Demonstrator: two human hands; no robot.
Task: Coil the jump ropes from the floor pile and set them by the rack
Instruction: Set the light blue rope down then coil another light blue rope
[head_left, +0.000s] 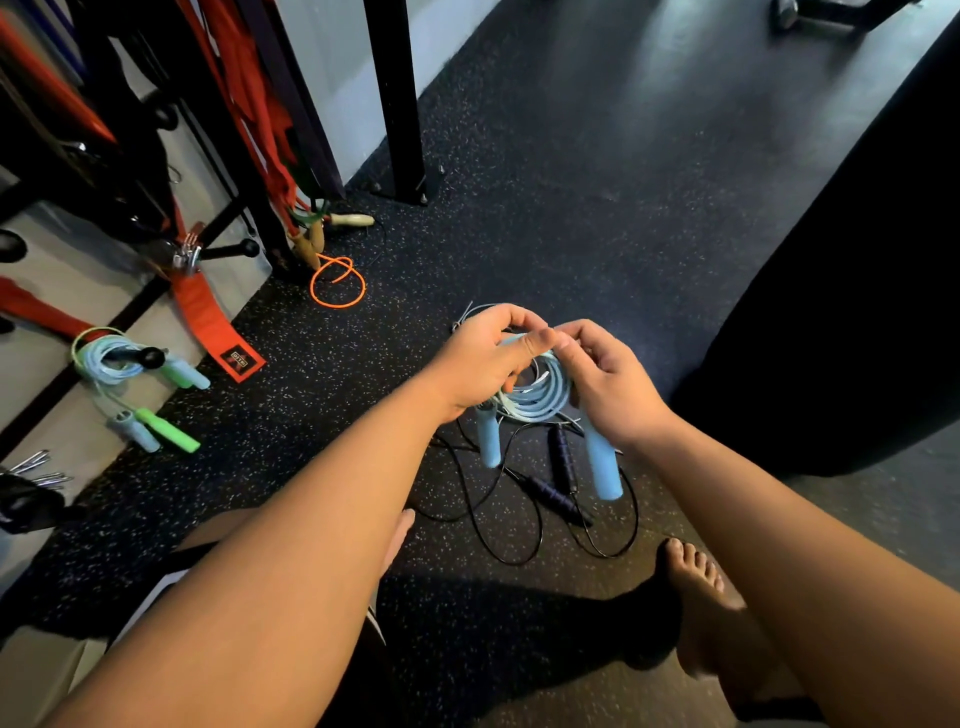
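From here I see both hands raised over the speckled black rubber floor (597, 171) at mid-scene. The left hand (483, 364) curls its fingers round the coiled pale-blue plastic jump rope (543, 389). The right hand (608, 384) pinches a strand at the coil's top. Its two blue handles hang below. A loose black cord jump rope (553, 491) lies beneath, and coiled blue and green ropes (111, 366) sit far left by the black metal rack (397, 104).
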